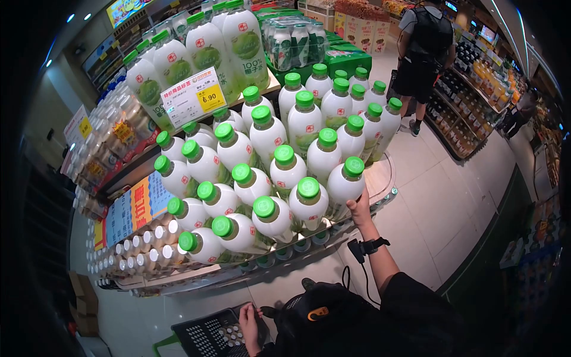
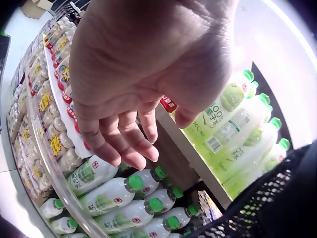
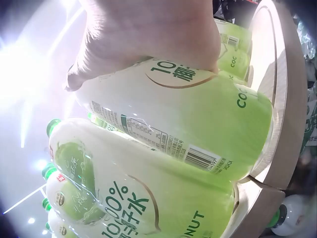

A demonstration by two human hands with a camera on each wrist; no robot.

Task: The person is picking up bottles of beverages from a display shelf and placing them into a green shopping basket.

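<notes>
My right hand (image 1: pixel 360 209) grips a white and green coconut water bottle (image 1: pixel 346 185) with a green cap, at the display's front right corner. In the right wrist view the fingers wrap over the upper part of this bottle (image 3: pixel 173 119). It stands upright close to the wooden rim (image 3: pixel 277 109), and a second coconut water bottle (image 3: pixel 129 183) is right beside it. My left hand (image 1: pixel 250 327) hangs low near my body, beside a dark basket (image 1: pixel 193 333). Its fingers are loosely curled and hold nothing, as the left wrist view shows.
Rows of green-capped bottles (image 1: pixel 285 166) fill the stand, with larger coconut bottles (image 1: pixel 205 50) and a price sign (image 1: pixel 190 98) behind. Shrink-wrapped packs (image 1: pixel 113 137) lie to the left. A person in black (image 1: pixel 425 44) stands in the aisle by a shelf (image 1: pixel 467 95).
</notes>
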